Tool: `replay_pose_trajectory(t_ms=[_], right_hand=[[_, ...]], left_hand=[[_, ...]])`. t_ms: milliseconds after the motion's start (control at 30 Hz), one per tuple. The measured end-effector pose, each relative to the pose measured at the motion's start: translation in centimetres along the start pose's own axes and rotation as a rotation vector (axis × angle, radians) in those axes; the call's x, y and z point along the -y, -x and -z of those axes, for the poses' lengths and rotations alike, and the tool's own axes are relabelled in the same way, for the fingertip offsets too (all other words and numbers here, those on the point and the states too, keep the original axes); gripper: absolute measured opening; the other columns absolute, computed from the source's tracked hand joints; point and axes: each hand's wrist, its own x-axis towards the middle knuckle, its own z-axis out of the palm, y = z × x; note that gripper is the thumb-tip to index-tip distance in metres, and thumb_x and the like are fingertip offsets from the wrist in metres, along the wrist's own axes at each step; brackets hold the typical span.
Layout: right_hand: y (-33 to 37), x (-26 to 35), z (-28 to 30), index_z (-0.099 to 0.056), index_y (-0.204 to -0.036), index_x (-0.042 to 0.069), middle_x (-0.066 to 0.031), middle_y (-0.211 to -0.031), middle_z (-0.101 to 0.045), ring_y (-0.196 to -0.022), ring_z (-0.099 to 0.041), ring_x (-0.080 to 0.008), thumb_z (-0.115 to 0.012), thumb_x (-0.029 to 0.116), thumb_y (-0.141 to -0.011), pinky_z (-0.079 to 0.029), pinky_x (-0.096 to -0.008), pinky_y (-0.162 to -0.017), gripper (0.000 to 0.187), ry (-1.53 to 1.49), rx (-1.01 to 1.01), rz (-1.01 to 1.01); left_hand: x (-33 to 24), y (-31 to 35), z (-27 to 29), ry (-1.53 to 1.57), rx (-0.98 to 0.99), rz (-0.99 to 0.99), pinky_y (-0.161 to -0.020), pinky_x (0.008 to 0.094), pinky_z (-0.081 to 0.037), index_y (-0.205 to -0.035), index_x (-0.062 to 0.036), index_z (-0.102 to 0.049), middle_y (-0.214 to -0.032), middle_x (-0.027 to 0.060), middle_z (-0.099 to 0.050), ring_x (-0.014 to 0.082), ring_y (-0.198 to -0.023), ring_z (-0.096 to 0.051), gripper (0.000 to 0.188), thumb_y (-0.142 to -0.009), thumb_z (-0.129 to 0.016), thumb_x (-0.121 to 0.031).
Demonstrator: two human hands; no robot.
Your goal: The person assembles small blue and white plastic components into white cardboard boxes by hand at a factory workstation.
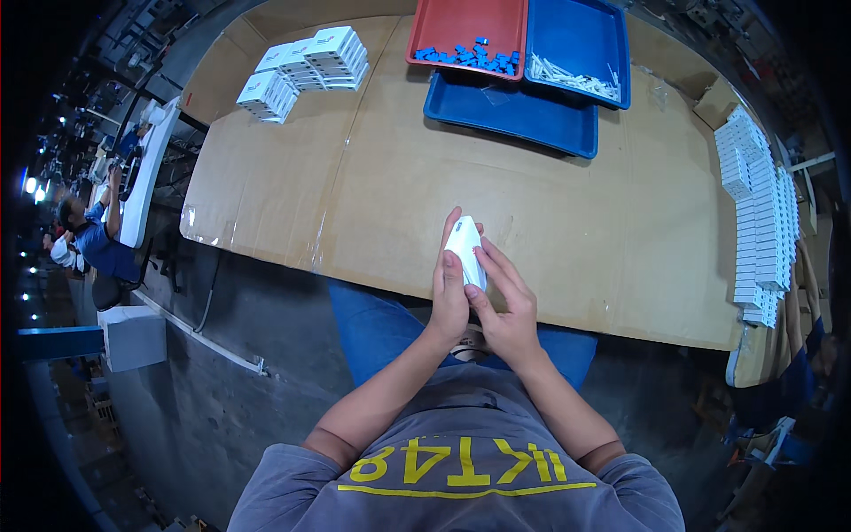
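Observation:
Between my two hands is a small white plastic piece (466,246), long and tapered, with a dark mark near its far end. My left hand (450,288) grips its left side, the thumb lying on its face. From the right, my right hand (507,306) closes on its lower part, fingers along the edge. The piece is held tilted above the near edge of the cardboard-covered table (399,222). Its underside is hidden by my fingers.
A red tray (470,31) with small blue parts and a blue tray (576,44) with thin white pieces rest on another blue tray (514,120). Stacked white boxes (306,62) stand far left, more white stacks (758,213) at right. A person (102,239) sits at another table.

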Motion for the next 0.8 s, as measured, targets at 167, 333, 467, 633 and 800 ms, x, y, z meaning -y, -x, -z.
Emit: replay_pose_trajectory(t_ms=[167, 333, 467, 633, 800], right_hand=[[1.1, -0.1, -1.0, -0.058, -0.145, -0.004, -0.0322, -0.154, -0.048, -0.145, -0.048, -0.0448, -0.068, 0.009, -0.100, -0.043, -0.0459, -0.116, 0.049, -0.005, -0.080, 0.096], [1.7, 0.1, -0.9, -0.057, -0.145, -0.007, -0.0339, -0.154, -0.047, -0.145, -0.046, -0.0460, -0.065, 0.008, -0.101, -0.043, -0.0463, -0.116, 0.047, 0.011, -0.101, 0.178], [2.5, 0.4, -0.8, -0.057, -0.144, -0.009, -0.0341, -0.153, -0.049, -0.144, -0.047, -0.0459, -0.062, 0.007, -0.102, -0.044, -0.0460, -0.116, 0.045, 0.041, -0.114, 0.215], [3.1, 1.1, -0.4, -0.057, -0.143, -0.010, -0.0345, -0.151, -0.051, -0.142, -0.050, -0.0454, -0.059, 0.006, -0.104, -0.045, -0.0456, -0.114, 0.042, 0.073, -0.121, 0.253], [4.1, 1.5, -0.8, -0.055, -0.146, -0.009, -0.0330, -0.150, -0.053, -0.142, -0.053, -0.0423, -0.054, 0.006, -0.106, -0.044, -0.0448, -0.116, 0.042, -0.098, -0.179, 0.181]], left_hand=[[-1.0, 0.4, -1.2, -0.026, 0.038, -0.107, -0.119, 0.0400, -0.032, -0.167, -0.0063, -0.016, -0.149, 0.0172, -0.046, 0.0272, -0.140, -0.043, 0.103, -0.099, -0.034, -0.082], [-1.3, 1.1, -1.6, -0.015, 0.061, -0.158, -0.119, 0.0395, -0.031, -0.166, -0.0029, -0.018, -0.147, 0.0184, -0.047, 0.0266, -0.140, -0.043, 0.102, -0.100, -0.036, -0.079], [-1.5, 1.5, -1.9, -0.018, 0.079, -0.196, -0.118, 0.0389, -0.031, -0.164, 0.0006, -0.021, -0.144, 0.0193, -0.049, 0.0255, -0.137, -0.045, 0.100, -0.102, -0.036, -0.076], [-1.8, 2.4, -2.6, 0.073, 0.048, -0.166, -0.118, 0.0379, -0.032, -0.164, 0.0008, -0.022, -0.143, 0.0184, -0.050, 0.0251, -0.135, -0.047, 0.103, -0.100, -0.039, -0.079], [-1.9, 3.1, -2.0, 0.215, 0.085, -0.131, -0.119, 0.0392, -0.033, -0.165, -0.0047, -0.020, -0.145, 0.0164, -0.050, 0.0246, -0.138, -0.046, 0.105, -0.096, -0.044, -0.081]])
